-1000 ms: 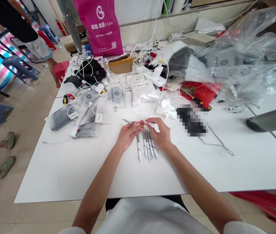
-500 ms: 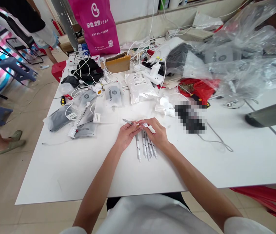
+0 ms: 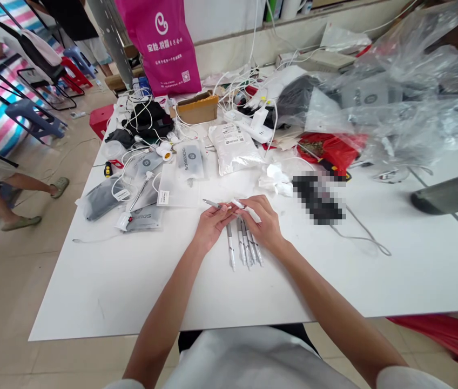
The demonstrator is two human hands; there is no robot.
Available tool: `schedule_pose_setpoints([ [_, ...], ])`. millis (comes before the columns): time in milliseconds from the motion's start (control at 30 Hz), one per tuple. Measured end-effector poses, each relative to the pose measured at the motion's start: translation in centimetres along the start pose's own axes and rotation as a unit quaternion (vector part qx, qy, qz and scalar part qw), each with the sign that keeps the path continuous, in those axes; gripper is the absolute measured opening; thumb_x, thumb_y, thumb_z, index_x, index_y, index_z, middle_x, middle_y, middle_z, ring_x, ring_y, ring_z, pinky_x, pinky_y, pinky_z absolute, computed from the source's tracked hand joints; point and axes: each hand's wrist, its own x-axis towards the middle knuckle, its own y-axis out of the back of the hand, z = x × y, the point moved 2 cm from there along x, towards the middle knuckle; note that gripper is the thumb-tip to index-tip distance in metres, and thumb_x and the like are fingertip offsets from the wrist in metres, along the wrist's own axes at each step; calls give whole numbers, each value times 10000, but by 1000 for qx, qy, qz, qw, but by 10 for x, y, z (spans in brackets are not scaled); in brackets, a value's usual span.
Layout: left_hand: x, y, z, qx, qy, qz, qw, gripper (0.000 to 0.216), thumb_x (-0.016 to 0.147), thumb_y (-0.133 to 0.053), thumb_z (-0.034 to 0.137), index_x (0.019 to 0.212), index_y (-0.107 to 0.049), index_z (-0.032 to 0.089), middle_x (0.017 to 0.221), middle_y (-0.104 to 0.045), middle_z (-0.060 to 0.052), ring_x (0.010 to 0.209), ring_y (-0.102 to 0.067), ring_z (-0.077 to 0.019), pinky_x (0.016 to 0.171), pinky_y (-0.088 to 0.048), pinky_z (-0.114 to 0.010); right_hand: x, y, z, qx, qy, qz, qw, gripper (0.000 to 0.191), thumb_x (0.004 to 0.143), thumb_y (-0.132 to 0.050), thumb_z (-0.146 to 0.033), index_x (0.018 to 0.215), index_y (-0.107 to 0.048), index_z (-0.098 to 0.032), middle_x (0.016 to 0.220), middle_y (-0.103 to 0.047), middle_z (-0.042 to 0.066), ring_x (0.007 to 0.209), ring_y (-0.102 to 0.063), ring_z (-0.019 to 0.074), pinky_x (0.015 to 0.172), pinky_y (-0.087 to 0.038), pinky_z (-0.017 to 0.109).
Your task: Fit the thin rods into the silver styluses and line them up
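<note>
You're holding a silver pen-shaped tool [image 3: 213, 203] and a white rod-like piece [image 3: 247, 210] together.
Your left hand [image 3: 213, 227] is half-closed, pinching the tool between its fingertips, tip pointing left. Your right hand [image 3: 263, 224] is half-closed too, gripping the white piece. A loose group of similar silver pens [image 3: 246, 248] is lying on the white table [image 3: 132, 292] just below your hands, with printed grey pouches [image 3: 145, 219] off to the left.
</note>
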Motion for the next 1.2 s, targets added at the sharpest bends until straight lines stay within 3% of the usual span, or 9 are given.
schedule_pose_setpoints([
  [133,0,2,2,-13,-24,3,1000,288,817,-900,353,975,-762,156,1241,-789,-125,1285,-709,-289,1205,-461,-455,4,3,0,6,-32,21,999,200,1031,-642,-310,1199,-736,-258,1014,-727,88,878,-683,219,769,-596,405],
  [300,0,5,2,-11,-29,1,1000,294,826,-895,359,989,-757,156,1313,-765,-143,1329,-686,-310,1206,-462,-458,6,6,0,-8,-44,55,997,108,999,-682,-296,1083,-733,-250,873,-681,50,767,-641,203,714,-575,394],
  [433,-1,3,3,-10,-24,-1,1000,295,824,-898,355,990,-762,153,1300,-770,-142,1302,-703,-313,1205,-466,-470,5,6,1,-9,-30,62,998,68,983,-687,-282,1042,-686,-248,965,-664,75,901,-662,235,796,-585,433],
  [567,-2,0,4,-5,-18,-1,1000,289,819,-900,350,977,-761,151,1285,-775,-145,1304,-701,-315,1208,-465,-473,2,3,2,36,-25,30,999,104,1033,-607,-262,1129,-566,-267,1206,-711,104,1116,-698,250,957,-582,492],
  [833,-2,0,1,6,-4,-22,1000,292,824,-894,372,971,-777,148,1254,-785,-140,1214,-740,-292,1208,-460,-482,1,4,0,11,35,-29,999,237,1034,-605,-184,1247,-635,-283,1165,-705,103,1080,-687,255,933,-599,472],
  [1200,-1,1,-2,32,8,-30,999,271,825,-893,349,978,-805,144,1082,-813,-102,1099,-760,-246,1153,-498,-448,0,5,1,-15,43,-59,997,272,1032,-609,-194,1276,-664,-299,1113,-642,102,1008,-641,259,853,-587,446],
])
